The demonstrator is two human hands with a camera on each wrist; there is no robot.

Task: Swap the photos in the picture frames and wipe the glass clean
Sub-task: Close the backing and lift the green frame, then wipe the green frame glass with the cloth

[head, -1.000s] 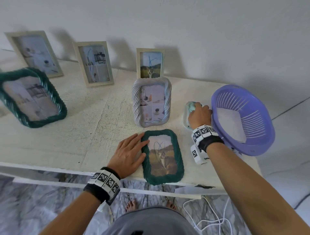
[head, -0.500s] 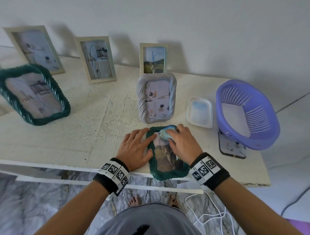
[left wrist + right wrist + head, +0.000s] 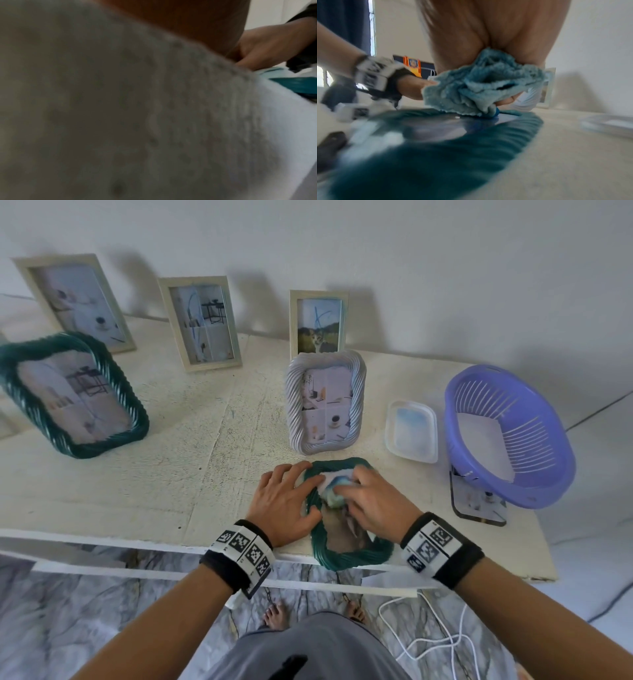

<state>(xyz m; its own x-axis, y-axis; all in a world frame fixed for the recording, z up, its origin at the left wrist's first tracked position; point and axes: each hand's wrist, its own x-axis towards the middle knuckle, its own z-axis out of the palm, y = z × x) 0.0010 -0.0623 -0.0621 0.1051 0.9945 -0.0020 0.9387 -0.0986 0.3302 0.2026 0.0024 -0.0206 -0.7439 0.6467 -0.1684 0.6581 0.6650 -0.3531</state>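
Observation:
A small green rope-edged frame (image 3: 346,556) with a cat photo lies flat at the table's front edge. My right hand (image 3: 371,503) grips a crumpled light-blue cloth (image 3: 337,489) and presses it on the upper part of the frame's glass (image 3: 447,125). In the right wrist view the cloth (image 3: 481,83) is bunched under my palm. My left hand (image 3: 286,501) lies flat with spread fingers on the table, touching the frame's left edge. The left wrist view shows mostly blurred table and a strip of the green frame (image 3: 298,85).
A silver rope-edged frame (image 3: 325,402) stands just behind the flat one. Three pale wooden frames (image 3: 202,323) lean on the wall, and a large green frame (image 3: 73,393) stands at left. At right are a white tray (image 3: 411,431), a purple basket (image 3: 507,433) and a clear stand (image 3: 478,503).
My right hand has brought the cloth from the white tray at right to the flat green frame and now rubs its upper glass. My left hand has stayed against the frame's left edge.

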